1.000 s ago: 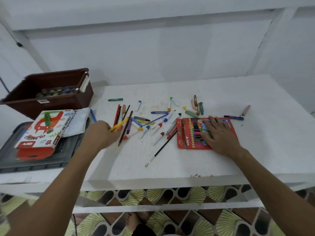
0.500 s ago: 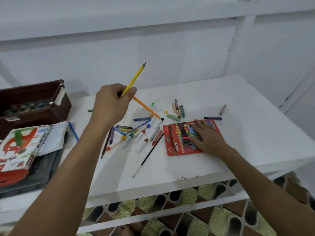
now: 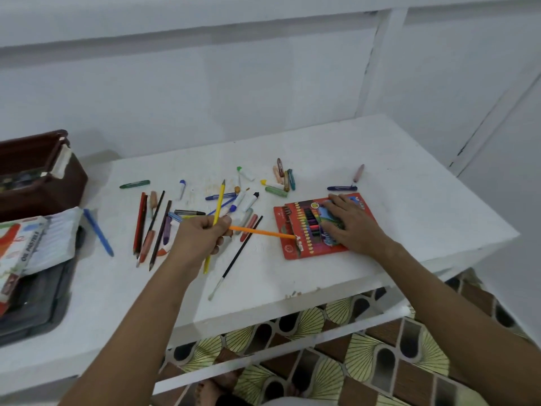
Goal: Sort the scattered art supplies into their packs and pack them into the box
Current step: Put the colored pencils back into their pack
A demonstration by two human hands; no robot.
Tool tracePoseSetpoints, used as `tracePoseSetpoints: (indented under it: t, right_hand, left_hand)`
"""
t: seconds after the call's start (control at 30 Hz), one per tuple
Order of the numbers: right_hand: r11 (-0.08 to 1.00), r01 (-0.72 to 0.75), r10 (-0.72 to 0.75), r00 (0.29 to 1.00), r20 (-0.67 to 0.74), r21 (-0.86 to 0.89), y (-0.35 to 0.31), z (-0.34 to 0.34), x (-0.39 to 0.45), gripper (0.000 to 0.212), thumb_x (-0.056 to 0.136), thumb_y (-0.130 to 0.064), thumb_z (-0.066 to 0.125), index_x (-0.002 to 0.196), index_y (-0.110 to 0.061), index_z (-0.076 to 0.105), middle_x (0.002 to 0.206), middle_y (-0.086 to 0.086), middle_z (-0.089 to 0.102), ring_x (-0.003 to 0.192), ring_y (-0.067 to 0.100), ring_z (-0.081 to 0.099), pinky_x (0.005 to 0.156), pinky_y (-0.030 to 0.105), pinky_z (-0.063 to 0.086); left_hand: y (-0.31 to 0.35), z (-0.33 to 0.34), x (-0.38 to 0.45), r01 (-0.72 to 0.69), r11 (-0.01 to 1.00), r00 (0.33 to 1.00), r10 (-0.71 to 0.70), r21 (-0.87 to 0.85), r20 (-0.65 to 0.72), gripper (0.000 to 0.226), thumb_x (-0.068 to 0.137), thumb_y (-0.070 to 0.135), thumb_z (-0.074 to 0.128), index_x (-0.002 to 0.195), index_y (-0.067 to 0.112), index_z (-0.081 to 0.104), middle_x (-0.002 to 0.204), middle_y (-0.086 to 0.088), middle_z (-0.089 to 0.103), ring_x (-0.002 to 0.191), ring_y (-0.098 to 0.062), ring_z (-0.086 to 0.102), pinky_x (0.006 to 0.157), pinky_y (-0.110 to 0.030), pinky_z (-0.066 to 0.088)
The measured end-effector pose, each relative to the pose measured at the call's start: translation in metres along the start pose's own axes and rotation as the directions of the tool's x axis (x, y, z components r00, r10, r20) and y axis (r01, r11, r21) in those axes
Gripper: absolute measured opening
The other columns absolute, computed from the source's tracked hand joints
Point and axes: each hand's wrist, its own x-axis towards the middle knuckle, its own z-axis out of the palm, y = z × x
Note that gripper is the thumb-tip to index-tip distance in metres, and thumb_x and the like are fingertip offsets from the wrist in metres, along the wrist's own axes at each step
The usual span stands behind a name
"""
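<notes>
We note the left hand (image 3: 202, 237) gripping two pencils: the orange pencil (image 3: 262, 232) lies crosswise, tip at the red pack (image 3: 288, 241); the yellow pencil (image 3: 217, 212) points away. The fist hides their crossing. The right hand (image 3: 352, 222) presses flat, fingers straight, on the pack.

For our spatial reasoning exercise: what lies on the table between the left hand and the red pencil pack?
In the head view, between the left hand and the red pencil pack lie a black paintbrush and the orange pencil that hand holds.
</notes>
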Motion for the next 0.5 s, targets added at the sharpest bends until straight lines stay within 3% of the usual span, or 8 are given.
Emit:
tracePoseSetpoints:
  t: [0.07,0.17,0.33,0.5]
  right_hand:
    - [1.000,-0.003,0.003,1.000,-0.001,0.013,0.000,0.001,0.000,0.063,0.095,-0.053,0.037,0.149,-0.023,0.025,0.158,-0.001,0.016,0.146,0.018,0.010,0.117,0.036,0.010]
    - [1.000,-0.001,0.002,1.000,-0.009,0.010,0.001,0.002,0.000,0.063,0.095,-0.052,0.038,0.149,-0.022,0.025,0.158,-0.001,0.016,0.146,0.018,0.010,0.117,0.037,0.010]
    - [1.000,-0.001,0.001,1.000,-0.011,0.007,-0.001,0.001,0.000,0.062,0.096,-0.050,0.040,0.149,-0.021,0.024,0.158,-0.002,0.016,0.146,0.018,0.009,0.117,0.035,0.008]
    - [1.000,-0.002,0.002,1.000,-0.006,-0.001,-0.002,0.001,-0.001,0.063,0.096,-0.050,0.039,0.149,-0.021,0.024,0.158,-0.001,0.015,0.146,0.018,0.009,0.117,0.035,0.008]
  left_hand:
    - [-0.005,0.004,0.000,-0.014,1.000,1.000,0.014,0.017,-0.010,0.020,0.088,0.021,0.068,0.082,0.003,0.071,0.062,-0.002,0.066,0.055,-0.014,0.048,0.050,-0.026,0.042]
    - [-0.008,0.014,-0.002,-0.092,0.980,0.995,0.085,0.176,0.047,0.016,0.085,0.021,0.072,0.074,0.011,0.072,0.049,0.006,0.058,0.048,-0.007,0.047,0.048,-0.021,0.042]
    - [0.006,0.047,0.003,-0.296,0.751,0.952,0.184,0.590,0.244,0.023,0.084,0.031,0.071,0.066,0.018,0.065,0.056,0.004,0.048,0.056,-0.009,0.045,0.051,-0.022,0.030]
    - [0.016,0.083,0.010,-0.325,0.666,0.936,0.129,0.671,0.326,0.017,0.086,0.032,0.068,0.089,0.016,0.074,0.075,0.000,0.063,0.068,-0.012,0.056,0.054,-0.023,0.037]
